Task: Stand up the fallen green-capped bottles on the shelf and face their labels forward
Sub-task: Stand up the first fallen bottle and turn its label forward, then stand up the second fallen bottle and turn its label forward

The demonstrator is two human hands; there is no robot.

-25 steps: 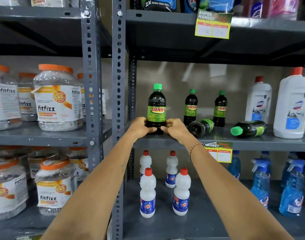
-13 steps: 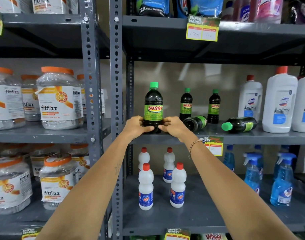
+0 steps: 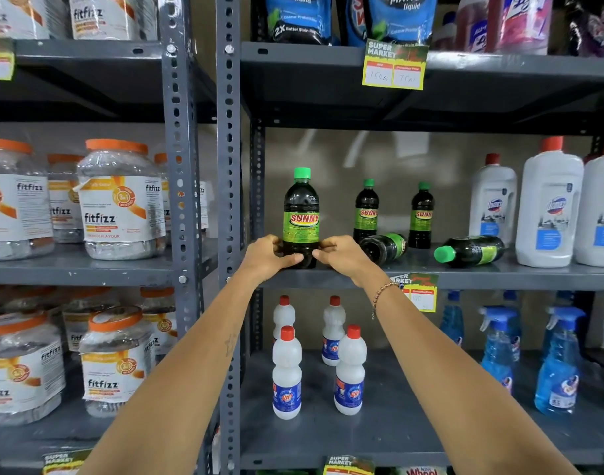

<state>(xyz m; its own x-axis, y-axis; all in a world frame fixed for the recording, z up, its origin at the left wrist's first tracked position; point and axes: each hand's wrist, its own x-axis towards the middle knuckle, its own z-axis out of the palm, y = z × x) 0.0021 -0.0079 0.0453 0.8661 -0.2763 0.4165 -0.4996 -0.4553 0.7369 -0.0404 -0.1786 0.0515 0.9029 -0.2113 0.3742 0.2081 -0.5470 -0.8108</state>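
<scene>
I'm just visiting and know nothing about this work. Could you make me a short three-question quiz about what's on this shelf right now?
1. True or false: the front Sunny bottle, held at its base by the left hand and right hand, stands upright with its label facing forward.
2. How many green-capped bottles lie on their sides on the middle shelf?
3. Multiple choice: the fallen bottle nearest the white jugs points its cap
A. toward the back wall
B. toward the viewer's left
C. straight up

Key
1. True.
2. Two: that one and another fallen bottle between the two upright rear bottles.
3. B.
</scene>
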